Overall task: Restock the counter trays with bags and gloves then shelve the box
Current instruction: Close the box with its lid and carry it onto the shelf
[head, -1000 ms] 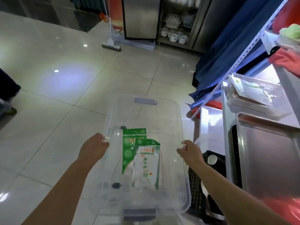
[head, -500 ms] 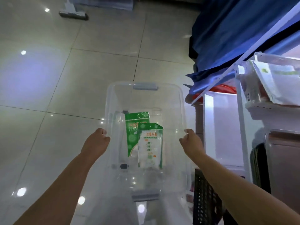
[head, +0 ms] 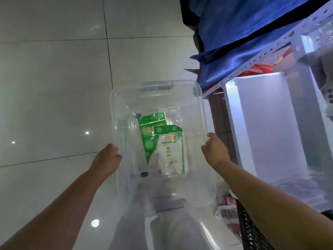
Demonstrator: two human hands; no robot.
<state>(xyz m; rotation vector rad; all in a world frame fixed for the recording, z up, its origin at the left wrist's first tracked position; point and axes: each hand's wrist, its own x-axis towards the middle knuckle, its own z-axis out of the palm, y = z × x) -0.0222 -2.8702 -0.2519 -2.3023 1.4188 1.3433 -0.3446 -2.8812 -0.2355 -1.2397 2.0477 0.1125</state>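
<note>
Gripping clear box [head: 199, 109] sides | left hand [head: 107, 159], right hand [head: 215, 150] | green packets [head: 163, 141] inside

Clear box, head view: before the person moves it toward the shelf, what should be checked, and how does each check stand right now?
1. Left hand grips the clear box at its left rim: ok.
2. Right hand grips the right rim: ok.
3. Two green packets lie inside the walls: ok.
4. Room for the box in the white shelf bay: cannot tell, its lower part is blurred.
5. Black crate under the right forearm stays out of the path: cannot tell.
</note>
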